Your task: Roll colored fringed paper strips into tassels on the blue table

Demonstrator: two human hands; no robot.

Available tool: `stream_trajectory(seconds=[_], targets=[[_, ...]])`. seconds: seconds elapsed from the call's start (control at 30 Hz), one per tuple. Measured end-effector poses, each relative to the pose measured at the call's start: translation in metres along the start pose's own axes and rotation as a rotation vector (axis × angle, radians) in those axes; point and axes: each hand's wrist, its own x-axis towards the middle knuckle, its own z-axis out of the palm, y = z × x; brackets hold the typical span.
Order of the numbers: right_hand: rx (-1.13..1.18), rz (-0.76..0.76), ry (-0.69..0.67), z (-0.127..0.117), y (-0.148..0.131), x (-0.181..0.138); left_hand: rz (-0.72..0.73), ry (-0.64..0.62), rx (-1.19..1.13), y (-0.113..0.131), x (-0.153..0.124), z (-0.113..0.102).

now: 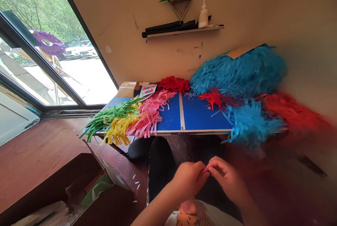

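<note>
While a small pinkish-red strip (206, 170) is held above the lap (161, 156) at the lower centre of the frame, it is gripped by both bare hands: one part is enclosed in the curled left hand (189, 178), and the other is pinched between thumb and forefinger of the right hand (228, 181). Most of the strip is hidden by the hands, so its full shape cannot be told. Such thin material would probably be best worked with a light, even pinch; if pulled hard, it could be torn.

At the lower left, an open box (113, 203) is seen; a green piece (96, 189) and clear plastic (75, 194) are held in it, the rest being lost in shadow. On a wall shelf (184, 32) at top centre, a white squeeze bottle (203, 18) is stood upright; its contents cannot be told. Across the blue table (168, 120) at mid-frame, green fringe (107, 113), yellow fringe (121, 127) and pink fringe (151, 113) are heaped at left, with blue fringe (237, 75) and red fringe (292, 110) at right.
</note>
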Motion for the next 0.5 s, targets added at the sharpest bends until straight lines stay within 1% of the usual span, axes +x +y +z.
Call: stream_trajectory(seconds=[0.17,0.23,0.3,0.4,0.5], targets=[[-0.042,-0.031,0.174,-0.008,0.003,-0.004,0.034,0.056,-0.042,-0.002,-0.006,0.006],[-0.064,-0.029,0.201,-0.011,0.004,-0.005,0.031,0.068,-0.073,-0.002,-0.009,0.008],[-0.073,-0.016,0.182,-0.013,0.005,-0.005,0.010,0.080,-0.092,-0.001,-0.011,0.010],[-0.064,-0.004,0.112,-0.014,0.004,-0.005,-0.009,0.088,-0.082,-0.002,-0.013,0.012],[-0.029,0.032,0.064,-0.015,0.002,-0.006,-0.013,0.065,-0.049,-0.005,-0.013,0.014]])
